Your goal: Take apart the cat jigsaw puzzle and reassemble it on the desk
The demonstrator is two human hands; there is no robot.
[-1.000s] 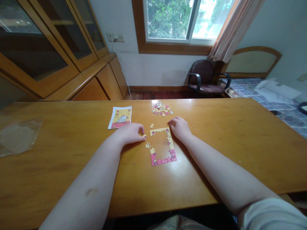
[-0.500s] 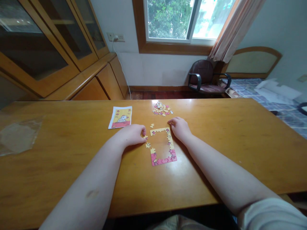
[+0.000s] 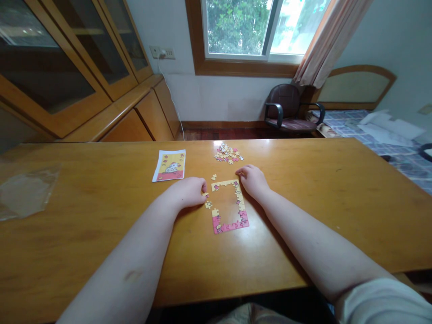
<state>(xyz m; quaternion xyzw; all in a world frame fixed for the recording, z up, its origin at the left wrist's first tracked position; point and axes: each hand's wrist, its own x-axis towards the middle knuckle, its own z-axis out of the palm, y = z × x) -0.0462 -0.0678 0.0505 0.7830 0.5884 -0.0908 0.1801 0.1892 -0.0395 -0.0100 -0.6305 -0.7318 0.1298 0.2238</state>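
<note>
My left hand is closed in a pinch on a small yellow puzzle piece lying at table level. Just below it sits a loose yellow piece with a drawn outline. To their right is a partly joined puzzle border, pink along the bottom and yellow above, with a gap in its left side. My right hand rests beside the border's upper right corner, fingers loosely bent and apart, with no piece visible in them. Another loose yellow piece lies above the border's top left corner.
A pile of loose puzzle pieces lies near the table's far edge. The picture card with a white duck is left of the puzzle. A clear plastic bag lies at the far left of the wooden table.
My left hand has shifted slightly and its fingers have tilted over the yellow piece. My right hand, the border and the pile look the same.
</note>
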